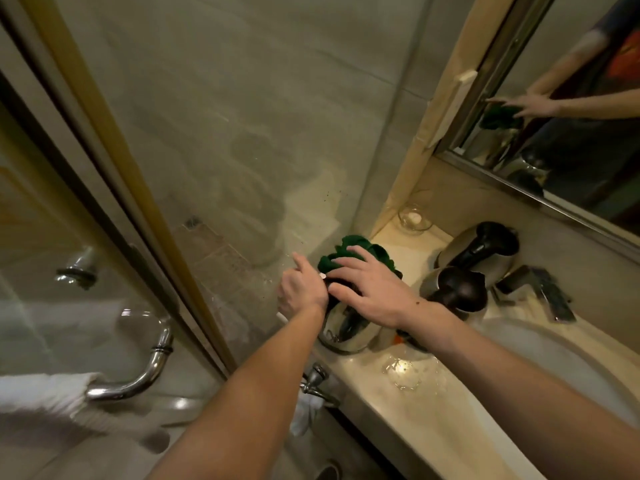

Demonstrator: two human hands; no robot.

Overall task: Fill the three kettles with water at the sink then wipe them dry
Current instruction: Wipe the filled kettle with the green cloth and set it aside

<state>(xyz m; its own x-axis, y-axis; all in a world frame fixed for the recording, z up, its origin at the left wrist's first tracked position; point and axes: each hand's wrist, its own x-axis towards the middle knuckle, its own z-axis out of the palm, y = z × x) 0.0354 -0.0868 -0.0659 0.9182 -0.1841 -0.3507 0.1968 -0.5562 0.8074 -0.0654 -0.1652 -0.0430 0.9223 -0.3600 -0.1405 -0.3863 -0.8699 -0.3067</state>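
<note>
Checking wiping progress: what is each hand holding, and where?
The right hand presses the green cloth onto the top of the near kettle, fingers spread. The left hand is against its left side; whether it grips cannot be told.

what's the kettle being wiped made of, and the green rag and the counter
The kettle looks like polished steel, going by its mirror-like reflections. The green rag is a soft, fluffy cloth in bunched folds, perhaps microfibre. The counter seems to be cream polished stone or an imitation, with glossy highlights.
</note>
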